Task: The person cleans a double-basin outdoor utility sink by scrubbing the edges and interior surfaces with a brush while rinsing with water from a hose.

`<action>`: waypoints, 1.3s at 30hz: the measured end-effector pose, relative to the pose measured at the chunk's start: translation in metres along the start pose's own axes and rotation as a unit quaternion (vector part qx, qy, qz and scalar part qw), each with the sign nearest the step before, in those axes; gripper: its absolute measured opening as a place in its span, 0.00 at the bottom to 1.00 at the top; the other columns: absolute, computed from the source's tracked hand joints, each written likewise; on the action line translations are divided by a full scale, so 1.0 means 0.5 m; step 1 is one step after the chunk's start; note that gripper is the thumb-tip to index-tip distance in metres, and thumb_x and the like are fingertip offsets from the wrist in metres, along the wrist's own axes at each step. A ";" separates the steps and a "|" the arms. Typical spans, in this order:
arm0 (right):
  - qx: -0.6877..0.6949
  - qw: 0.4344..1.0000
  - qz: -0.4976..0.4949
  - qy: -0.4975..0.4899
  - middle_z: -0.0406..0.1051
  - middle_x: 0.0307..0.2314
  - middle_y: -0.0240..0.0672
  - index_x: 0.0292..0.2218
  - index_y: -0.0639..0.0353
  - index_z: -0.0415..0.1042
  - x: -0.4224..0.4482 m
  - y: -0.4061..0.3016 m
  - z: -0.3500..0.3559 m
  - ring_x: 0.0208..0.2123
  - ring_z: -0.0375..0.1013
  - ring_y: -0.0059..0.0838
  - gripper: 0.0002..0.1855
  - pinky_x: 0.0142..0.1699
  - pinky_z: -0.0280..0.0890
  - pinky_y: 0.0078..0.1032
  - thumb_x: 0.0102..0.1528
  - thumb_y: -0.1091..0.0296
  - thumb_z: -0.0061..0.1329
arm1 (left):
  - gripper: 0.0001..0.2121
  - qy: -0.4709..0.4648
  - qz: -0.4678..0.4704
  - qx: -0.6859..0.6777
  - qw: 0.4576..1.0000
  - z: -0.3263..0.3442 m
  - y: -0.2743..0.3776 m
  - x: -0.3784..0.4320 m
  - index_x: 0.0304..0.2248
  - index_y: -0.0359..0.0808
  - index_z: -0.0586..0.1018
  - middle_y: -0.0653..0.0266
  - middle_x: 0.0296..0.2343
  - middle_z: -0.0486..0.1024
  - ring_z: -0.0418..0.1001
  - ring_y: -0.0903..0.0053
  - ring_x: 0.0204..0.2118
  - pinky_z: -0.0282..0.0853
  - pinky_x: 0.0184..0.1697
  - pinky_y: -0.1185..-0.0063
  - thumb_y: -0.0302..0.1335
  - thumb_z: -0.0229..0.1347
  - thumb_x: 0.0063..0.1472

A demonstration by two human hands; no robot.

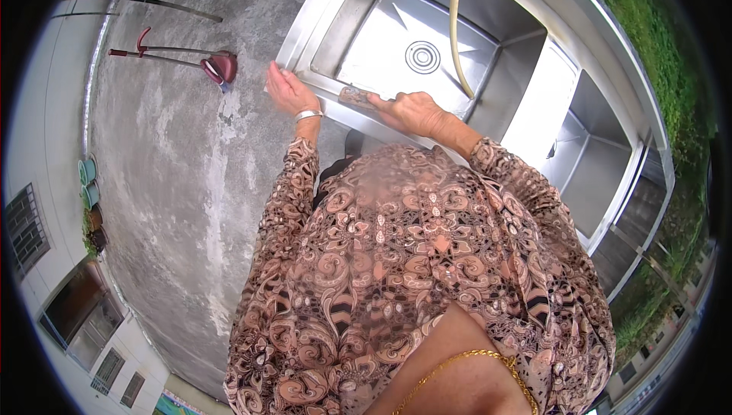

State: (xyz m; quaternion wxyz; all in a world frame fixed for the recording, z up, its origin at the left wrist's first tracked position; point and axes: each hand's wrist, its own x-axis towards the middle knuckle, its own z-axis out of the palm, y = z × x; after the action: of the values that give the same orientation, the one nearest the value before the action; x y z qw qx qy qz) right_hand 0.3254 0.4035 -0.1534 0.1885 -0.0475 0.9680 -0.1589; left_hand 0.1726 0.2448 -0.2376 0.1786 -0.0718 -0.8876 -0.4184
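A stainless steel sink (327,84) lies before me. My right hand (414,113) grips a brownish, worn flat piece (355,97), perhaps a brush or scraper, and holds it on the sink's near rim; what it is exactly I cannot tell. At the sink's near left corner, my left hand (291,92) rests against the outer edge with its fingers together and its palm turned inward; nothing shows in it. A pale yellow hose (455,20) hangs into the large basin, its end near the basin's right side. The round drain (422,57) lies in the basin's floor.
To the right is a second, smaller basin (595,169) beyond a metal divider (546,106). A red-handled broom and dustpan (220,66) stand on the rough concrete floor (171,157) to the left. Teal pots (87,172) line the far wall. Grass (646,43) grows beyond the sink.
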 end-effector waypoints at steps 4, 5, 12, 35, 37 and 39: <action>-0.025 0.996 -0.036 0.083 0.65 0.11 0.34 0.47 0.54 0.56 0.110 -0.018 0.013 0.15 0.68 0.31 0.19 0.17 0.63 0.27 0.53 0.62 0.34 | 0.18 -0.013 0.008 -0.040 0.999 0.007 0.014 -0.001 0.43 0.29 0.66 0.51 0.40 0.67 0.63 0.59 0.43 0.56 0.46 0.70 0.33 0.37 0.58; -0.023 0.992 -0.040 0.115 0.65 0.11 0.34 0.46 0.55 0.56 0.113 -0.018 0.015 0.14 0.68 0.31 0.18 0.16 0.63 0.28 0.54 0.63 0.33 | 0.18 -0.020 0.013 -0.061 0.998 0.009 0.020 0.004 0.43 0.29 0.66 0.52 0.39 0.69 0.66 0.60 0.42 0.59 0.44 0.72 0.32 0.38 0.57; -0.027 0.999 0.025 0.000 0.65 0.10 0.37 0.44 0.59 0.56 -0.039 -0.021 -0.008 0.13 0.68 0.33 0.17 0.16 0.63 0.30 0.53 0.64 0.33 | 0.18 -0.033 -0.025 -0.083 0.996 0.013 -0.018 0.034 0.47 0.30 0.60 0.53 0.40 0.68 0.67 0.62 0.41 0.63 0.42 0.72 0.26 0.39 0.56; 0.135 0.979 0.058 0.144 0.67 0.24 0.34 0.48 0.43 0.60 0.070 0.048 -0.023 0.24 0.68 0.33 0.26 0.31 0.63 0.27 0.45 0.69 0.44 | 0.17 -0.028 -0.132 -0.243 0.961 0.073 0.044 -0.057 0.47 0.28 0.59 0.52 0.38 0.69 0.69 0.65 0.39 0.65 0.40 0.74 0.25 0.39 0.58; 0.082 0.991 0.001 0.102 0.67 0.24 0.34 0.48 0.43 0.61 0.096 0.050 -0.043 0.24 0.68 0.33 0.26 0.31 0.63 0.27 0.45 0.70 0.45 | 0.17 -0.040 -0.121 -0.281 0.951 0.075 0.040 -0.046 0.47 0.28 0.59 0.54 0.38 0.69 0.69 0.66 0.39 0.64 0.41 0.75 0.25 0.38 0.58; 0.076 0.992 -0.015 0.094 0.67 0.23 0.34 0.47 0.42 0.62 0.109 0.055 -0.047 0.24 0.69 0.33 0.25 0.30 0.63 0.27 0.45 0.71 0.45 | 0.17 -0.036 -0.140 -0.283 0.948 0.070 0.036 -0.043 0.47 0.29 0.59 0.55 0.37 0.70 0.69 0.67 0.38 0.64 0.41 0.76 0.25 0.38 0.59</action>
State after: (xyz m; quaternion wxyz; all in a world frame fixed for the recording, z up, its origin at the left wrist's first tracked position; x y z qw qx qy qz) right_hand 0.2651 0.4278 -0.1605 0.0971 -0.0324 0.9656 -0.2390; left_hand 0.1886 0.2835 -0.2535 0.0587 -0.0097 -0.7399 -0.6701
